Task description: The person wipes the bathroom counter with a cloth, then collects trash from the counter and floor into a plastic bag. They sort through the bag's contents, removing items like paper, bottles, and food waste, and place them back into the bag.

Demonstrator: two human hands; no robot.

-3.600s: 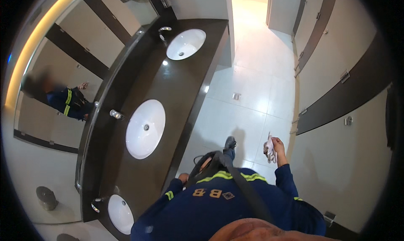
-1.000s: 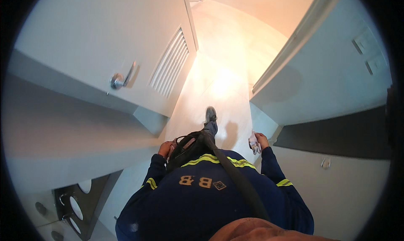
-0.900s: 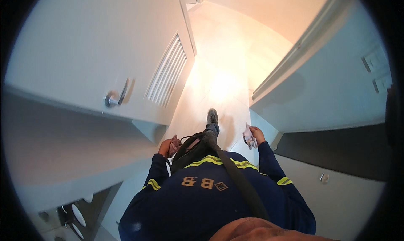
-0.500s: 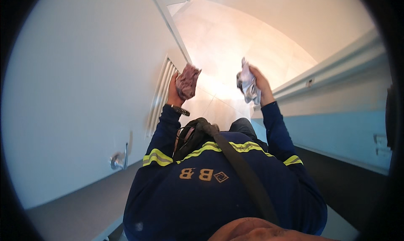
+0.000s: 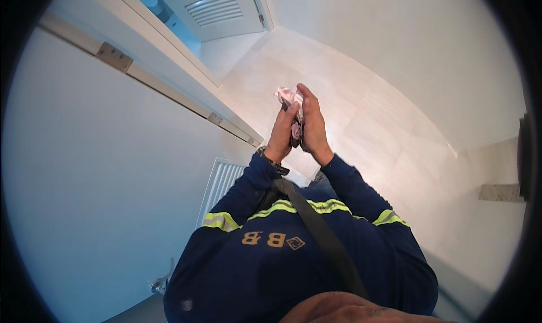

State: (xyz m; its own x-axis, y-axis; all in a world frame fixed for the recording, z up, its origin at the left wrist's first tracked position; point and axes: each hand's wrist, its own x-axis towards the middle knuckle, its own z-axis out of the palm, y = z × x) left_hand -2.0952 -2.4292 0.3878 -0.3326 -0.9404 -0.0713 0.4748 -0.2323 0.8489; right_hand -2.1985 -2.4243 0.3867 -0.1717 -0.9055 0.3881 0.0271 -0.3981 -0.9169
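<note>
In front of my chest my two hands are brought together around crumpled cloths. My left hand [image 5: 280, 132] is closed on the left side of the bundle, thumb on top. Against its right side my right hand [image 5: 314, 122] presses with fingers together, pointing away from me. A pale pinkish crumpled cloth [image 5: 287, 94] sticks out at the far end, and darker folds show between the palms. Where one cloth stops and the other starts, I cannot tell. Most of the bundle is hidden by the hands.
A white door [image 5: 130, 170] with a slatted vent [image 5: 224, 179] and metal handle [image 5: 161, 283] stands open at my left, by its hinged frame [image 5: 169, 69]. Another vented door [image 5: 217, 12] is ahead. Pale floor [image 5: 361, 97] runs to a curved wall [image 5: 406, 41]; a strap [image 5: 322, 238] crosses my chest.
My hands, apart before with a brownish-pink cloth in the left and a whitish-grey one in the right, have come together. The doorway has shifted in view, with the door's hinges now showing.
</note>
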